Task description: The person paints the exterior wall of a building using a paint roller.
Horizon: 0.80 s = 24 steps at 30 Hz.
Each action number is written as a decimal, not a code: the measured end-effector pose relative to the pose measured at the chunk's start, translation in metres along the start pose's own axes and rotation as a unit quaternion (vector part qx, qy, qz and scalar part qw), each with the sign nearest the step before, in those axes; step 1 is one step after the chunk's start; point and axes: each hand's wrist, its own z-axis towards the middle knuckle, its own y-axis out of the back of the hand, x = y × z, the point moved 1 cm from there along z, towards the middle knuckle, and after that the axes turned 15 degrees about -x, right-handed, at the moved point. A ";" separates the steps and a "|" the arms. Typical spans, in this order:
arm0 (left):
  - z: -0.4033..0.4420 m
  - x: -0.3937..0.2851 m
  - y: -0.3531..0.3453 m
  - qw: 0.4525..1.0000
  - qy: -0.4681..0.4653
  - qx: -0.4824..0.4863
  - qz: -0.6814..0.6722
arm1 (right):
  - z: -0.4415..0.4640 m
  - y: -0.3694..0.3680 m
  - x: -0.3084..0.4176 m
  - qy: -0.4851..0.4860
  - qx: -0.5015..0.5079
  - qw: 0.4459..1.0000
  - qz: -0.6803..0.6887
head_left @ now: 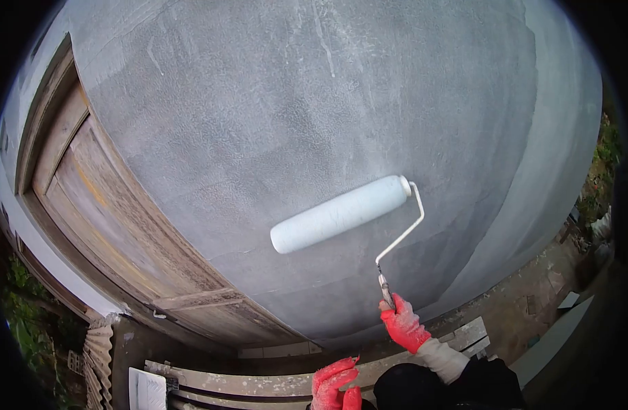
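A paint roller with a long white sleeve [341, 213] lies against or very close to the grey wall [273, 123], tilted with its right end higher. Its bent white wire frame runs down to a handle [386, 290]. My right hand [404, 324], in a red and white glove, is wrapped round that handle. Low in the view, my left hand [334, 384] wears a red glove; its fingers are bent and apart, with nothing seen between them. Part of the left hand is cut off by the bottom edge.
On the left is a weathered wooden door [116, 198] in its frame. A worn plank bench [259, 384] stands below the wall, with a white tray [147, 389] at its left end. A corrugated sheet [99, 362] is at lower left. Pale boards [556, 342] lie at lower right.
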 end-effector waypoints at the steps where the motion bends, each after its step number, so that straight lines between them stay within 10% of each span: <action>1: -0.001 0.001 0.004 1.000 -0.003 0.006 0.001 | -0.016 0.002 -0.035 -0.037 0.005 0.999 0.013; 9: 0.004 0.000 0.001 0.998 -0.013 0.057 0.009 | -0.108 0.002 -0.195 -0.279 -0.028 0.959 -0.036; 20: 0.000 0.006 -0.014 0.998 0.004 0.055 0.012 | 0.025 0.002 0.055 0.008 -0.005 0.996 0.089; 24: 0.006 0.004 -0.016 0.999 0.018 0.043 0.028 | 0.017 0.012 0.034 -0.064 0.027 0.993 0.092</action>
